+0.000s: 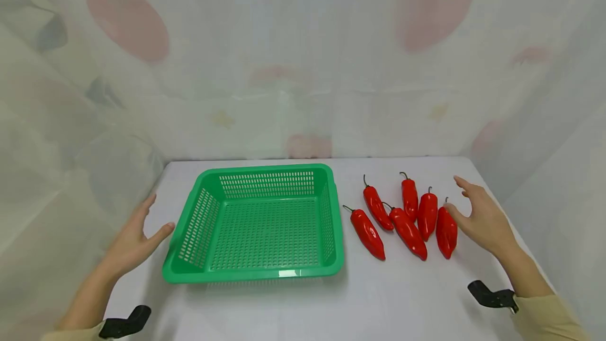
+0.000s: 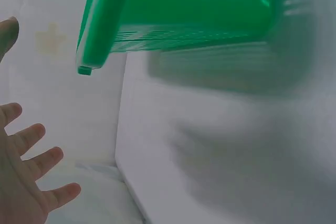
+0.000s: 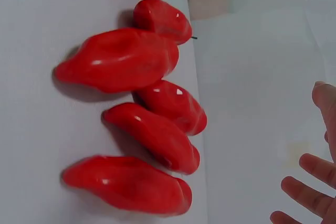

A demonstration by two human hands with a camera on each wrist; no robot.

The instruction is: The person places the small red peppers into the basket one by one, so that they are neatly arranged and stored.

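Observation:
A green plastic basket with slotted walls stands on the white table, left of centre. Just left of it my left hand hovers with fingers spread, holding nothing; the left wrist view shows the fingers apart from the basket wall. Several red chili peppers with green stems lie in a loose group right of the basket, among them a leftmost pepper and a rightmost pepper. My right hand is beside the rightmost pepper, thumb and fingers apart, gripping nothing. In the right wrist view the peppers lie close together.
A pale curtain with faded fruit prints hangs behind the table, and more sheeting lines both sides. The white tabletop extends in front of the basket and peppers. Dark straps sit at both wrists.

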